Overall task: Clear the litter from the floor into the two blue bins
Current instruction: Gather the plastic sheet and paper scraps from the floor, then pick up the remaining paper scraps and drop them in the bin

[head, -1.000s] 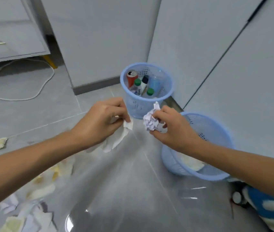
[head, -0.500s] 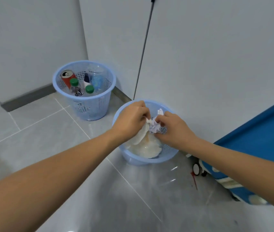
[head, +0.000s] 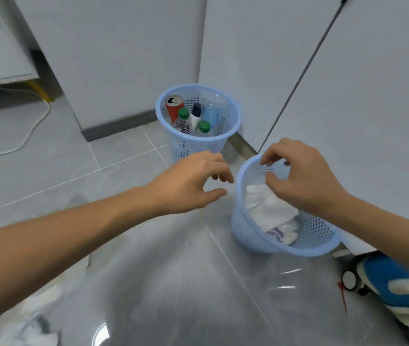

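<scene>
Both hands hold nothing. Left hand (head: 193, 182) hangs over the floor just beside the near bin (head: 245, 228), fingers loosely spread, thumb apart from them. Right hand (head: 300, 177) hovers above that bin's mouth, fingers relaxed and a little curled, pinching nothing that can be seen.

Inside the near bin lie white tissue (head: 268, 208) and crumpled paper (head: 284, 232), well below the rim. The far bin (head: 198, 146), against the wall corner, carries a red can (head: 173, 107) and capped bottles (head: 204, 127), so the sorting seems to be paper here, containers there.

Blurred scraps (head: 23, 330) remain on the floor (head: 148, 283) at the lower left, well apart from both bins, so the task looks only partly done.

The step in hand appears to be the end of a drop. To do it well, lift both hands straight clear of the rim so the light bin is not nudged or tipped, then turn toward the scraps. Gather several pieces per hand, ball them tight so none flutter loose on the way, and let go only once they are over the mouth.

A blue cloth thing (head: 398, 278) and a small wheel (head: 349, 280) sit just beside the near bin.
</scene>
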`<state>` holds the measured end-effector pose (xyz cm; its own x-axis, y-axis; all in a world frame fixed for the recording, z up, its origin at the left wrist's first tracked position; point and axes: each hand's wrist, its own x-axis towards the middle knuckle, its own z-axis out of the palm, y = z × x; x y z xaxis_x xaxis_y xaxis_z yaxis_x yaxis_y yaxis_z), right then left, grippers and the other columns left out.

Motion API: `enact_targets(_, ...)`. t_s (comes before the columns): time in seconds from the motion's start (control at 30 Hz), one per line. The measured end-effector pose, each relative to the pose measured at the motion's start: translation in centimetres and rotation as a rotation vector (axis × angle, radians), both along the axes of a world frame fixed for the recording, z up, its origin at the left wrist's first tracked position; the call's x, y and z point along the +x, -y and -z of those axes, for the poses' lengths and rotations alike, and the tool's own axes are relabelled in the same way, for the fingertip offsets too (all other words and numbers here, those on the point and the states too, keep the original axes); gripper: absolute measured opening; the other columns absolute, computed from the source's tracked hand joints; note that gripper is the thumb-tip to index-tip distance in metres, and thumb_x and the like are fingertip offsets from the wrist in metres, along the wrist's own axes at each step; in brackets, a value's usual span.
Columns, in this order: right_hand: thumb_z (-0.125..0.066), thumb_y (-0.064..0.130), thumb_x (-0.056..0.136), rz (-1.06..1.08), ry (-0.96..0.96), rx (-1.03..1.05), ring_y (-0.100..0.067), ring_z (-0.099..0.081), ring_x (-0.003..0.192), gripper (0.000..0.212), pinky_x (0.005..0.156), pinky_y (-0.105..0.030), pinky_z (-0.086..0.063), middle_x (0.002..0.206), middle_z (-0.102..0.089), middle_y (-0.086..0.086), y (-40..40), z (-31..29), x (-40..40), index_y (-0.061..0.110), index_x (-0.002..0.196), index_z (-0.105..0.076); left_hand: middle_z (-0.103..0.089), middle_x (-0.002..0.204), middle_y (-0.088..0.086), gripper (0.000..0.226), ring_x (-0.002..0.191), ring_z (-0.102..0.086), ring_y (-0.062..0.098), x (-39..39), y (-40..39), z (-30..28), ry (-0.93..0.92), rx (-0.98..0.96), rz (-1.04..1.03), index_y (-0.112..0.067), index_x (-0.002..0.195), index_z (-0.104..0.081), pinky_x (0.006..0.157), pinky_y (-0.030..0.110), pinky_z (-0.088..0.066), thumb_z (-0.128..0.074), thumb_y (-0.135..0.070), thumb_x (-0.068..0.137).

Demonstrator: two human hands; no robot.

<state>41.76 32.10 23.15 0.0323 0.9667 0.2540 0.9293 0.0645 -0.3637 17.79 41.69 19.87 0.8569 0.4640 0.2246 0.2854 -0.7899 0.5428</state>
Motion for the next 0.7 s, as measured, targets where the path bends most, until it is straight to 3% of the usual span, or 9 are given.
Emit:
enact_targets(0.13,-0.059,0.022,0.071,-0.207,-0.038,0.006,-0.017,-0.061,0.087,0.021,0.08,-0.04,-0.052,0.089,-0.063,0.01,-5.3,-0.3,-8.5,0.025,0.092,-0.065,-0.063,0.098,-0.012,0.018,0.089,-0.062,0.005,-11.6,-2.6,-0.5,-0.061,0.024,-0.17,-0.024,0.108,-0.071,0.073,0.014,-0.044,-0.071,-0.027,0.09)
enact_targets(0.23,-0.062,0.023,0.078,-0.402,-0.051,-0.084,-0.012,-0.061,0.09,0.018,0.082,-0.035,-0.052,0.092,-0.063,0.009,-8.4,1.8,-16.2,0.026,0.095,-0.065,-0.065,0.097,-0.009,0.016,0.089,-0.062,0.005,-21.5,-2.4,-0.3,-0.076,0.022,-0.398,-0.022,0.107,-0.072,0.07,0.022,-0.052,-0.071,-0.023,0.092)
enact_targets(0.43,-0.059,0.025,0.079,-0.669,-0.01,-0.197,-0.014,-0.059,0.087,0.016,0.077,-0.042,-0.053,0.09,-0.058,0.01,-8.0,8.7,-30.5,0.027,0.095,-0.062,-0.066,0.091,-0.008,0.013,0.085,-0.062,0.007,-37.6,6.4,4.3,-0.143,-0.078,-0.797,-0.02,0.103,-0.073,0.065,0.031,-0.055,-0.072,-0.018,0.09)
enact_targets(0.6,-0.062,0.02,0.081,-0.866,-0.008,-0.187,-0.014,-0.053,0.09,0.018,0.077,-0.037,-0.051,0.094,-0.053,0.009,-3.7,11.5,-38.5,0.025,0.098,-0.06,-0.061,0.093,-0.014,0.016,0.088,-0.059,0.003,-43.5,16.0,9.8,-0.213,-0.233,-1.028,-0.028,0.106,-0.069,0.072,0.031,-0.054,-0.068,-0.032,0.091)
enact_targets(0.7,-0.066,0.021,0.08,-0.844,0.045,-0.147,-0.017,-0.049,0.097,0.028,0.085,-0.035,-0.045,0.103,-0.05,0.007,-3.8,12.5,-40.8,0.024,0.107,-0.061,-0.059,0.098,-0.014,0.023,0.091,-0.058,0.006,-43.9,19.0,13.1,-0.232,-0.299,-1.101,-0.031,0.111,-0.064,0.076,0.035,-0.054,-0.062,-0.041,0.09)
